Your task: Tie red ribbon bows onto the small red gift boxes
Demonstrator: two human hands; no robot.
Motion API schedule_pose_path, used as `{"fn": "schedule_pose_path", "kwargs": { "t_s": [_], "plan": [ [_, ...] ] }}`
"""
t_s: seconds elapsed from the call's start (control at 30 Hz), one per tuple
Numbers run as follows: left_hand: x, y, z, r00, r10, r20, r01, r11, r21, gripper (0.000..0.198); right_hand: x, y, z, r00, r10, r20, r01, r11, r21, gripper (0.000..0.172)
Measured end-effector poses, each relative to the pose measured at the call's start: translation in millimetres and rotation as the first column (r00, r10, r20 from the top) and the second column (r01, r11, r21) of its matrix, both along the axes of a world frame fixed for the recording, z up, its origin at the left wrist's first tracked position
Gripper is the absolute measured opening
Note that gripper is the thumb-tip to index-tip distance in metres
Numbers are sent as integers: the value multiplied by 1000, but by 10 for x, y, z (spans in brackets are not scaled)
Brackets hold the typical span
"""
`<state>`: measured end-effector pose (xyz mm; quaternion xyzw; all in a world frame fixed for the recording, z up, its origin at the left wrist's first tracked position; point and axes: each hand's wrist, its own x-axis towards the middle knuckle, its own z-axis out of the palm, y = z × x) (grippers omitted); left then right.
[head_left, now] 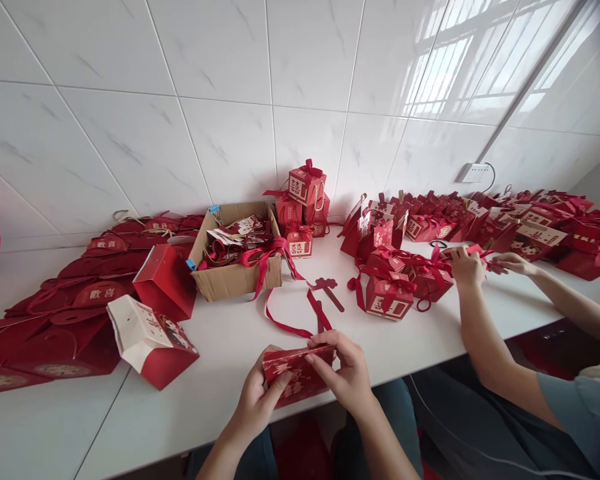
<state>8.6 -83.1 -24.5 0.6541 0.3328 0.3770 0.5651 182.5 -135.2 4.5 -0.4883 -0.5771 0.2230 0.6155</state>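
Between my two hands is a red paper gift box (296,375) with pale printed characters, held near the front edge of the table. My left hand (258,393) grips its left side, thumb across the front. On the right side, my right hand (344,373) pinches the top edge, thumb in front and fingers behind. Just beyond the box lie a loose red ribbon (286,328) and a dark red flower-topped paper strip (333,296). A cardboard box (240,285) full of ribbons and printed tags stands farther back.
Many dark red boxes (70,300) fill the left side, with a white-and-red box (153,340) in front. Finished-looking boxes (307,183) are stacked by the wall. At right, a co-worker's hands (470,267) handle ribbon near ribboned boxes (387,297). A power strip (474,173) hangs on the wall.
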Motion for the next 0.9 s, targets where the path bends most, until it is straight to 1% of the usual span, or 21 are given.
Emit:
{"fn": "schedule_pose_path", "kwargs": {
  "t_s": [0.1, 0.17, 0.2, 0.27, 0.3, 0.33, 0.37, 0.4, 0.43, 0.47, 0.5, 0.53, 0.57, 0.6, 0.63, 0.67, 0.73, 0.8, 0.9],
  "plan": [
    [14, -7, 27, 999, -46, 2, 46, 998, 43, 17, 4, 20, -10, 998, 15, -60, -20, 997, -81, 10],
    [23, -49, 33, 1000, -10, 6, 10, 999, 30, 19, -1, 29, -25, 994, 22, -105, -31, 996, -88, 8],
    [22, -76, 37, 999, 28, 23, -29, 999, 22, 25, -7, 33, -36, 991, 28, -133, -40, 995, -86, 8],
    [-3, -113, 67, 992, 104, 71, -107, 994, 29, 47, -21, 39, -68, 981, 49, -189, -65, 994, -83, 10],
    [-29, -106, 102, 988, 120, 92, -126, 990, 65, 54, -29, 42, -86, 976, 58, -212, -77, 994, -83, 11],
    [-62, -72, 157, 988, 122, 99, -134, 983, 122, 53, -37, 47, -104, 970, 66, -232, -88, 992, -87, 11],
    [-97, -5, 235, 991, 104, 80, -118, 973, 200, 46, -44, 52, -123, 966, 72, -250, -97, 991, -92, 12],
    [-130, 100, 336, 991, 117, 59, -129, 948, 292, 39, -52, 58, -141, 961, 75, -268, -104, 990, -94, 13],
    [-157, 241, 460, 985, 174, 14, -167, 914, 369, 33, -60, 65, -158, 955, 77, -285, -108, 990, -94, 13],
    [-171, 417, 601, 966, 257, -23, -217, 859, 464, 31, -69, 72, -174, 950, 76, -303, -107, 990, -89, 13],
    [-172, 621, 752, 937, 337, -86, -234, 794, 560, 27, -79, 78, -188, 944, 76, -320, -107, 991, -81, 13],
    [-158, 844, 904, 886, 415, -208, -194, 738, 646, 25, -89, 82, -200, 939, 77, -336, -107, 992, -72, 13],
    [-131, 1077, 1049, 781, 513, -356, -152, 709, 689, 23, -98, 84, -211, 934, 79, -350, -108, 992, -63, 13],
    [-95, 1309, 1178, 626, 579, -523, -112, 730, 674, 25, -107, 85, -220, 929, 82, -361, -110, 992, -56, 12],
    [-53, 1529, 1284, 552, 594, -586, -122, 752, 648, 27, -114, 83, -227, 925, 87, -370, -113, 992, -50, 12],
    [-11, 1730, 1363, 498, 598, -629, -138, 770, 623, 26, -119, 80, -233, 922, 90, -378, -115, 992, -44, 11],
    [65, 2049, 1441, 399, 569, -719, -155, 815, 559, 24, -122, 75, -241, 918, 94, -386, -115, 993, -32, 9],
    [118, 2252, 1431, 358, 534, -766, -145, 843, 519, 29, -119, 77, -245, 916, 99, -389, -116, 993, -21, 7],
    [156, 2396, 1350, 360, 513, -779, -110, 853, 511, 34, -110, 90, -249, 913, 120, -391, -136, 991, -12, 6]
  ]
}}
